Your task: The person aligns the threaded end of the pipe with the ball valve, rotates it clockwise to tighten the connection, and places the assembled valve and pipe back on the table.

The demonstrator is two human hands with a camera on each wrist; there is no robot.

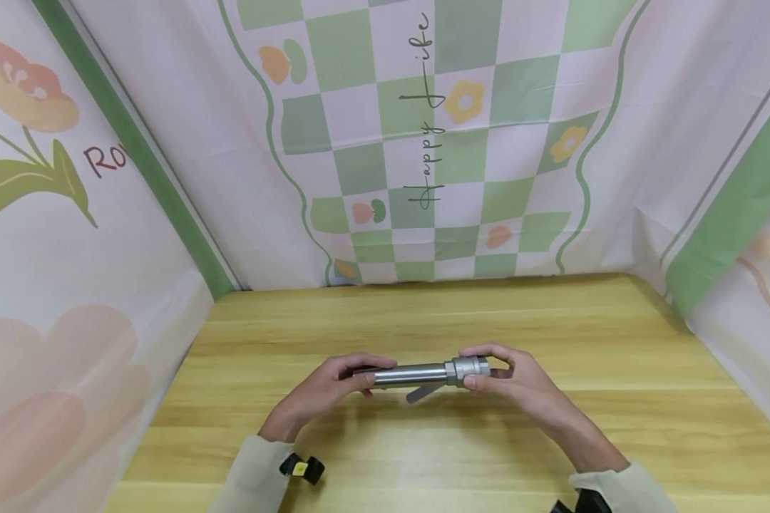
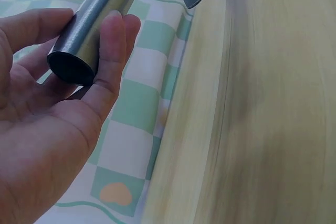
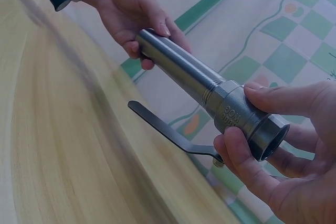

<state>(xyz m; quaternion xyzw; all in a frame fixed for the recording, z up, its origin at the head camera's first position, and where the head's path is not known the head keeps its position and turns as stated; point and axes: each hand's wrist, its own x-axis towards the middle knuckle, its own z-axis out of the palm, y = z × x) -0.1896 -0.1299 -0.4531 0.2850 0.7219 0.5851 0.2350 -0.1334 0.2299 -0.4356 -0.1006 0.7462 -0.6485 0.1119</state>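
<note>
Both hands hold up one joined metal piece above the wooden table. Its left part is a smooth steel pipe (image 1: 411,375), its right part a ball valve (image 1: 467,369) with raised lettering and a hexagonal end. My left hand (image 1: 327,388) grips the pipe near its free end, thumb and fingers round it. The valve body is pinched between the thumb and fingers of my right hand (image 1: 520,381). A flat lever handle (image 3: 165,129) sticks out below the valve and slants back along the pipe. Threads show at the joint in the right wrist view.
The wooden table (image 1: 385,456) spreads beneath both hands. Behind it hangs a checkered cloth (image 1: 417,178) in green and white, with more printed cloth at the left (image 1: 70,299) and right. Dark camera mounts (image 1: 303,469) sit on the wrists.
</note>
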